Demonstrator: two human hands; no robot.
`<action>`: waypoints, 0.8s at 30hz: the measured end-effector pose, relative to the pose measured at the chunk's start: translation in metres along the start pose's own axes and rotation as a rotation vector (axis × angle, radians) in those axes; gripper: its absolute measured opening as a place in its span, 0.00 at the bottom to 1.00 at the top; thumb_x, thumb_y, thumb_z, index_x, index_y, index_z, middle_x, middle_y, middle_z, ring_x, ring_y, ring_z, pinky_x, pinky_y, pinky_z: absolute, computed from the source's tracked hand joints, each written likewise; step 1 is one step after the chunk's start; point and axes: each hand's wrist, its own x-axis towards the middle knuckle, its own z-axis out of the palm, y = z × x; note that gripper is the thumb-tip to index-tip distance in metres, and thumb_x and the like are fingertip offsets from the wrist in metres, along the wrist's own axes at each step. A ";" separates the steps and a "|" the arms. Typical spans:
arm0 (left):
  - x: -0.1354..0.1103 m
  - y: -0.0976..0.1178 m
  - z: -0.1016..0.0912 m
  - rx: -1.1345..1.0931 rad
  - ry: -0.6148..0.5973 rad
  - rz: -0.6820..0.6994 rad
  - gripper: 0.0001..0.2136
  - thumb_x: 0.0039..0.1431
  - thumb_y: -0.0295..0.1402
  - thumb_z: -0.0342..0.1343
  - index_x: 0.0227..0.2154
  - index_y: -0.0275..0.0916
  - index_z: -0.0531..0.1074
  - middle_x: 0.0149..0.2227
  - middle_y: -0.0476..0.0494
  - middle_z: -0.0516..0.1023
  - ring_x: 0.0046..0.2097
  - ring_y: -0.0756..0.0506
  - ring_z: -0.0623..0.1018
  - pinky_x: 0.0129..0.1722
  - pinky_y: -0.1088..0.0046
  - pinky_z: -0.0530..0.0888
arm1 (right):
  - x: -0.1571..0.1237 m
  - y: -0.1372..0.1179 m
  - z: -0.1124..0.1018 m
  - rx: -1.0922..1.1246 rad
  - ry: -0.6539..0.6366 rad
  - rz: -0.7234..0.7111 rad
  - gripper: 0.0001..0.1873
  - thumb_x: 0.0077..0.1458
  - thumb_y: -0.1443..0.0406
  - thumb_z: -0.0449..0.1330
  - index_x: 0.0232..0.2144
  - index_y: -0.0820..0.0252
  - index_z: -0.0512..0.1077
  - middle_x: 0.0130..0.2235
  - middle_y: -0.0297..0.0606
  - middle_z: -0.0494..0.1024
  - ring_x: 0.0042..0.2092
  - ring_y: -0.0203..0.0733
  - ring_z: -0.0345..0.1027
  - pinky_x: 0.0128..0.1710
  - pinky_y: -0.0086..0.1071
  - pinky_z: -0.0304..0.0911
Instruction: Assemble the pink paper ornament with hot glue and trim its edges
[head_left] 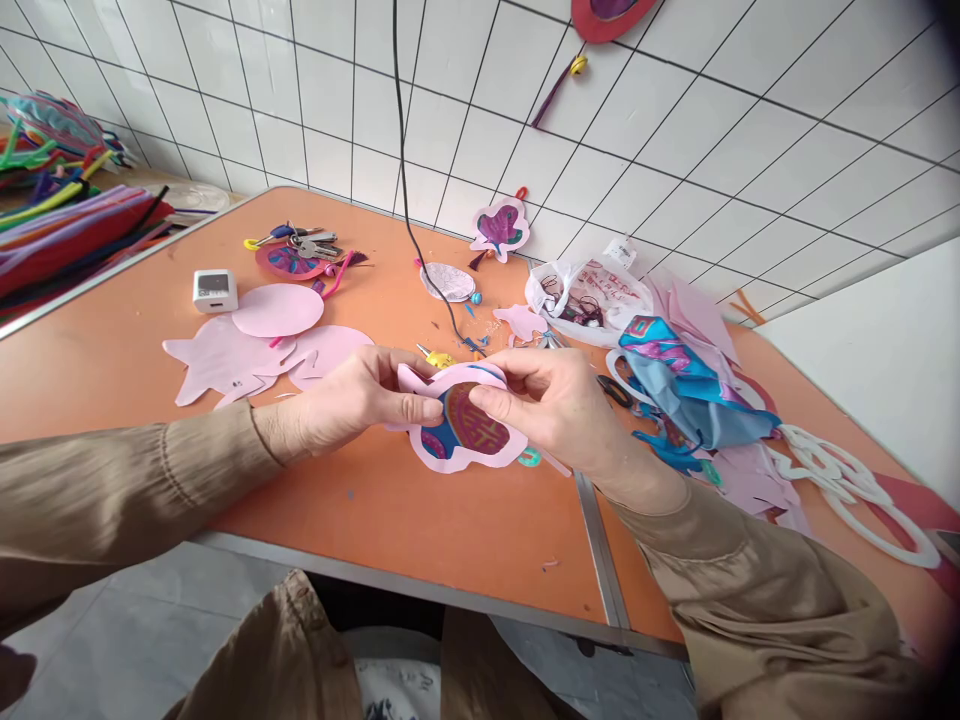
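A pink-bordered ornament (480,425) with blue and dark red patterned fabric in its middle is held above the orange table (420,510). My left hand (375,395) pinches its left side, thumb on the front. At the upper right, my right hand (551,400) grips the same ornament between thumb and fingers. Its upper edge shows layers that stand apart. Just beyond my hands lies a yellow-handled tool (439,358), partly hidden. A teal ring (529,457) shows below my right hand.
Pink cutouts (225,360) and a white cube (215,291) lie left, near keys (311,243). A plastic bag (589,300), blue fabric (675,385) and white foam rings (862,495) are on the right. A black cable (405,180) hangs down to the table. Colourful pipe cleaners (67,245) lie far left.
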 end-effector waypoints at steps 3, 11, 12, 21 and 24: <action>0.000 -0.001 0.000 -0.003 0.046 -0.029 0.20 0.38 0.41 0.79 0.30 0.33 0.80 0.30 0.44 0.83 0.33 0.47 0.81 0.35 0.73 0.76 | 0.000 -0.001 -0.001 0.039 -0.021 0.005 0.11 0.52 0.59 0.65 0.28 0.63 0.77 0.25 0.34 0.75 0.26 0.34 0.65 0.25 0.30 0.61; 0.000 -0.001 0.001 0.023 0.121 -0.070 0.24 0.35 0.47 0.79 0.29 0.34 0.82 0.29 0.45 0.83 0.34 0.46 0.83 0.38 0.72 0.80 | 0.000 -0.001 -0.004 0.047 -0.015 -0.012 0.18 0.58 0.58 0.63 0.20 0.62 0.73 0.21 0.31 0.66 0.25 0.31 0.57 0.23 0.29 0.52; 0.000 -0.001 0.001 0.021 0.119 -0.067 0.23 0.35 0.47 0.79 0.28 0.34 0.82 0.29 0.46 0.83 0.34 0.46 0.83 0.38 0.72 0.81 | 0.000 -0.002 -0.004 0.043 -0.016 -0.030 0.18 0.58 0.58 0.63 0.20 0.61 0.72 0.20 0.30 0.66 0.24 0.31 0.56 0.23 0.30 0.51; -0.001 0.000 0.001 0.010 0.128 -0.068 0.20 0.34 0.45 0.79 0.26 0.35 0.83 0.28 0.45 0.84 0.33 0.45 0.84 0.37 0.72 0.82 | 0.000 -0.002 -0.004 0.031 0.041 -0.043 0.13 0.57 0.60 0.65 0.23 0.60 0.77 0.24 0.35 0.78 0.26 0.35 0.67 0.25 0.31 0.62; -0.001 0.002 0.002 -0.004 0.129 -0.082 0.20 0.34 0.44 0.80 0.25 0.34 0.83 0.28 0.44 0.83 0.34 0.45 0.84 0.38 0.72 0.82 | 0.001 -0.001 -0.004 0.010 0.061 -0.059 0.14 0.57 0.61 0.65 0.21 0.60 0.76 0.22 0.35 0.78 0.24 0.34 0.65 0.23 0.30 0.60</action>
